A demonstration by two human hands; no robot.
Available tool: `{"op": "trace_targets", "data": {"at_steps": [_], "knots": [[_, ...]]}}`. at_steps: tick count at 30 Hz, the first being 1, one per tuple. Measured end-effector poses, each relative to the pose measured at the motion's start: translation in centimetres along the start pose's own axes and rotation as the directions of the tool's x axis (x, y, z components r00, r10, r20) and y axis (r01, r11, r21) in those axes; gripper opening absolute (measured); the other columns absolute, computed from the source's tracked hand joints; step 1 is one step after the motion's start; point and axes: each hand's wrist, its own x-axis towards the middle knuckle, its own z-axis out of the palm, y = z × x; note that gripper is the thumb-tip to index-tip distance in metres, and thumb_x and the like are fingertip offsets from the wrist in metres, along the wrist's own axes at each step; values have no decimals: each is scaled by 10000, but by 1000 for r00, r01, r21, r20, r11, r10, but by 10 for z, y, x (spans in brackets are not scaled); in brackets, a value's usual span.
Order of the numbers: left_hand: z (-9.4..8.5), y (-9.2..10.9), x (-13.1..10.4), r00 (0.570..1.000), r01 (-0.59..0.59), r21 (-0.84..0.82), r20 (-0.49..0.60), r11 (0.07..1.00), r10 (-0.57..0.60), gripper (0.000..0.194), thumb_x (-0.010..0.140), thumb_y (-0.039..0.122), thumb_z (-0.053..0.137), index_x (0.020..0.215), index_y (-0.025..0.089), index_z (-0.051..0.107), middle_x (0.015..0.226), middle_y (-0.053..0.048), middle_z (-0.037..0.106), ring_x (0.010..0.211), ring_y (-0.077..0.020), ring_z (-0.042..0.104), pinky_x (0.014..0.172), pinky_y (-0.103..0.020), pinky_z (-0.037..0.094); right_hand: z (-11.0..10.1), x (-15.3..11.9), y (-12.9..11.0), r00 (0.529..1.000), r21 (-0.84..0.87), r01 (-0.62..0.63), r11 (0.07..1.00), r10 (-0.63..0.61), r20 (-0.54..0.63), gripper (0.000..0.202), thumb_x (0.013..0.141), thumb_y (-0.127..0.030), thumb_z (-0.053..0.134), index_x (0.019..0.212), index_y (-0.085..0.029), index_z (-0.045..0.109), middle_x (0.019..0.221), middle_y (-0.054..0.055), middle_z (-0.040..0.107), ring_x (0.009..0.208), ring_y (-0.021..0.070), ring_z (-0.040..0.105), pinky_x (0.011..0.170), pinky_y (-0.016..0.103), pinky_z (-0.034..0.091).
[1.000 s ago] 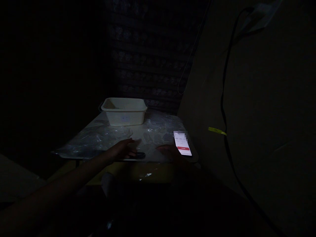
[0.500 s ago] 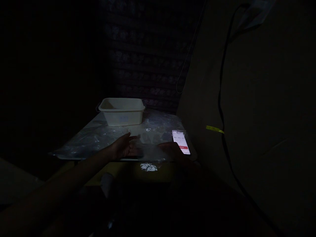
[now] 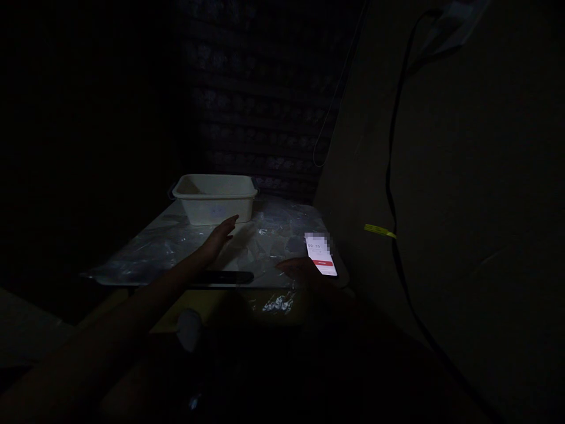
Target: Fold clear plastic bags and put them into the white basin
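Note:
My left hand (image 3: 219,238) is raised over the table, in front of the cream plastic tub (image 3: 216,206), with its fingers apart and nothing in it. My right hand (image 3: 298,268) is at the table's front edge, just left of the lit phone (image 3: 321,254). Its fingers are dark, and a crumpled clear plastic film (image 3: 279,303) hangs below them over the edge; whether they grip it cannot be made out. A dark, long object (image 3: 227,277) lies along the front edge, beside my left forearm.
Clear plastic sheeting (image 3: 145,259) covers much of the white table. A black cable with a yellow tag (image 3: 377,229) hangs down the right wall. Below the table edge is a pale rounded object (image 3: 189,330). The scene is very dark.
My left hand has moved up and forward toward the tub, away from the blurred plastic between the hands. The dark long object now shows. The hanging film has shifted slightly right.

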Motion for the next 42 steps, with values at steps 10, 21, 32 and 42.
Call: {"op": "trace_targets", "data": {"at_steps": [10, 21, 32, 42], "knots": [[-3, -15, -76, 805, -574, 717, 582, 396, 113, 771, 620, 232, 499, 1249, 244, 53, 1311, -86, 147, 1168, -271, 132, 886, -465, 163, 12, 3, 7, 988, -192, 27, 981, -55, -143, 234, 652, -155, 445, 817, -169, 610, 789, 46, 635, 731, 172, 575, 641, 296, 451], [-1, -15, -63, 775, -624, 691, 488, 365, 401, 221, 769, 246, 358, 880, 189, 541, 902, -53, 558, 884, -177, 457, 776, -345, 336, 25, 5, 1, 993, -187, 58, 981, -77, -93, 232, 698, -215, 415, 773, -141, 622, 719, 48, 629, 649, 144, 567, 572, 242, 426], [-20, -30, -75, 881, -472, 674, 390, 568, 269, 250, 768, 277, 345, 911, 176, 524, 903, -46, 562, 821, -138, 520, 706, -242, 408, 30, 7, -7, 963, -442, 252, 861, -267, 28, 183, 699, -197, 449, 746, -157, 621, 685, 36, 634, 598, 115, 548, 644, 242, 364], [-24, -33, -68, 964, -253, 648, 233, 719, 129, 281, 706, 292, 386, 867, 164, 578, 931, -49, 598, 824, -163, 546, 712, -263, 411, 26, 7, -6, 993, -169, 58, 984, -74, -88, 209, 587, -91, 496, 741, -151, 624, 726, 36, 637, 682, 133, 567, 618, 221, 415]]}}
